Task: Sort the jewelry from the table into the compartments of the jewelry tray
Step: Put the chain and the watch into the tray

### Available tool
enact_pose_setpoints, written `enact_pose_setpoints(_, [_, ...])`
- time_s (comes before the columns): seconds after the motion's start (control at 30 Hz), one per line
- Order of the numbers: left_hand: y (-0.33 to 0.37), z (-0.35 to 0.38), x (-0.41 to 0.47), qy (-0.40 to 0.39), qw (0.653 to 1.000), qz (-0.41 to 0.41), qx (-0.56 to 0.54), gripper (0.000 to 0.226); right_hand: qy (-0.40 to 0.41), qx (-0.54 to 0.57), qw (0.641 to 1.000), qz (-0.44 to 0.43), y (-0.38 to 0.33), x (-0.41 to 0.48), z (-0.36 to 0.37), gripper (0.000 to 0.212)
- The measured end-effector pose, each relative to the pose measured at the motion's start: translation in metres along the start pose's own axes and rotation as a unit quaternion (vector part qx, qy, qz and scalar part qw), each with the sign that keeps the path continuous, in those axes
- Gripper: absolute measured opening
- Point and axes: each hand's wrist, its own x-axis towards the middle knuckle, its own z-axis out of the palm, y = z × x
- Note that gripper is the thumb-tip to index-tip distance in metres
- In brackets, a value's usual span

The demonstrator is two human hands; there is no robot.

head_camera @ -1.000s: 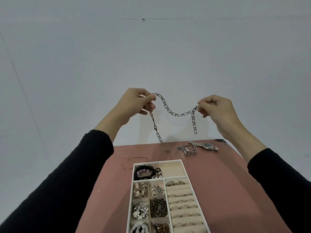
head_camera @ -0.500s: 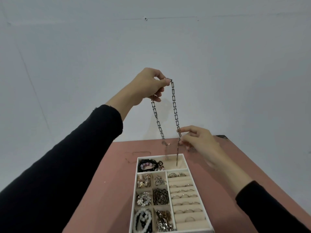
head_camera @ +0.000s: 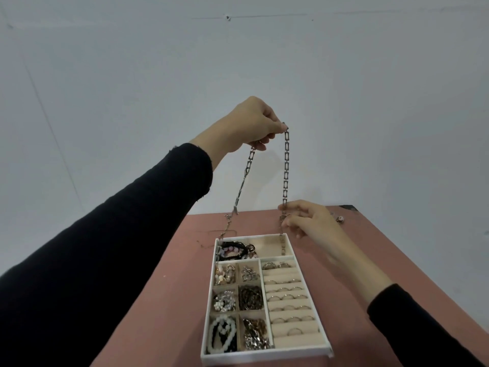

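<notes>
Now the chain (head_camera: 285, 168), lately slung level, hangs from the raised left hand (head_camera: 251, 123), fingers pinching it, while the right hand (head_camera: 311, 221) pinches 1 strand, guiding its end into the tray (head_camera: 264, 356).

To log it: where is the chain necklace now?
Head view, centre: chain necklace hangs from the left hand; the right hand pinches it above the tray.

The chain (head_camera: 286, 165) at frame centre looks like dark metal with a dull sheen. The tray (head_camera: 264, 356) below has a smooth white rim and matt beige, cloth-like lining. The tabletop (head_camera: 370, 260) is matt pink. The sleeves (head_camera: 132, 234) look like matt black cloth.
</notes>
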Motion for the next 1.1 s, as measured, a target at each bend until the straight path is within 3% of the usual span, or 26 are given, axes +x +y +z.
enact_pose_setpoints(0.33, [-0.008,0.002,0.000,-0.005,1.000,-0.008,-0.015,0.015,-0.011,0.040,0.999,0.023,0.034,-0.004,0.004,0.010])
enact_pose_setpoints(0.6, [-0.017,0.011,0.001,0.002,1.000,-0.008,-0.018,0.013,-0.031,0.010,0.999,0.019,0.037,-0.002,0.011,0.019])
enact_pose_setpoints(0.87, [-0.037,0.020,-0.004,-0.013,0.999,-0.027,-0.034,0.015,0.042,0.070,0.996,0.044,0.049,-0.001,0.004,0.022])
enact_pose_setpoints(1.1, [-0.062,0.041,-0.013,-0.035,0.996,-0.063,-0.044,0.015,0.057,0.068,0.995,0.043,0.050,0.000,0.002,0.022])
